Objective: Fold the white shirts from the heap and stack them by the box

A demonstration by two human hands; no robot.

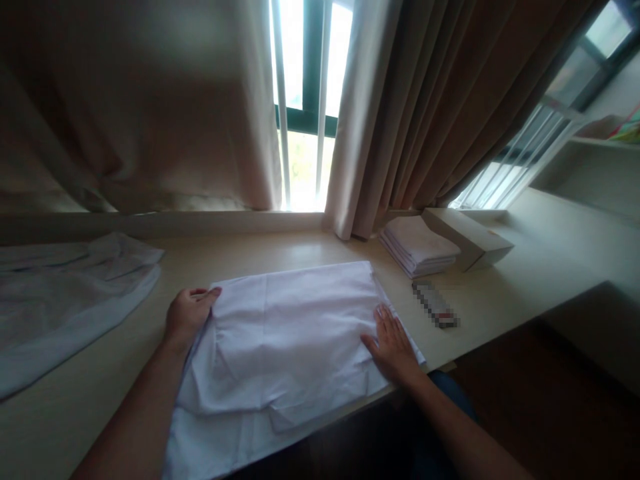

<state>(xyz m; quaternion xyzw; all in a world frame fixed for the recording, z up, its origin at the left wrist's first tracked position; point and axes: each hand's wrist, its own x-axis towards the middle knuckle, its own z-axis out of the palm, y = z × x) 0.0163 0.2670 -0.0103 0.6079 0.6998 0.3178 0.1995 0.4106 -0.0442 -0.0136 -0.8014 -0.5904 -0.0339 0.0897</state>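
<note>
A white cloth (pixel 295 333), folded in layers, lies on the desk in front of me, and its near part reaches the desk's front edge. At its upper left corner my left hand (pixel 189 313) pinches the fabric between thumb and fingers. My right hand (pixel 393 340) rests flat on the cloth's right side, with fingers stretched out and the thumb apart. Creases run across the near half of the cloth, and lower layers show along its right and near edges.
Another white cloth (pixel 75 293) lies loosely at the left. Toward the back right, a stack of folded white cloths (pixel 420 243) sits beside a box (pixel 470 237). A small pixelated item (pixel 434 303) lies nearer. Curtains (pixel 360 120) hang behind the desk (pixel 500 293).
</note>
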